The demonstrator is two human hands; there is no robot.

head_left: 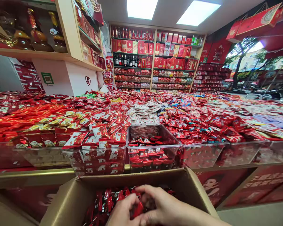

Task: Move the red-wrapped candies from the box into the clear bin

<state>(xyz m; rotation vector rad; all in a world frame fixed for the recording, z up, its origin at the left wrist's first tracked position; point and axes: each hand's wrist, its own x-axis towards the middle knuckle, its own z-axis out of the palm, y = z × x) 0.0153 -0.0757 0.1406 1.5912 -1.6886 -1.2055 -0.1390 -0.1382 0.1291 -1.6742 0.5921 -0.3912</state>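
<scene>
An opened cardboard box [136, 178] stands at the bottom of the view, with many small red and dark wrapped snack packets [105, 202] in it. Both hands reach into it, close together. My left hand [124, 211] is curled, its thumb and fingers around a red snack packet [138, 209]. From the right comes my right hand [159, 202], fingers bent over more packets at the same spot; how many it grips is hidden. Just beyond the box is a clear plastic bin [153, 145], partly filled with similar red packets.
Clear bins heaped with snack packets line the counter: red-and-white ones [99, 131] to the left, red ones [195, 125] to the right, white ones [145, 113] behind. Shelves [153, 59] with bottles and red boxes fill the back wall. A cabinet [49, 51] overhangs at upper left.
</scene>
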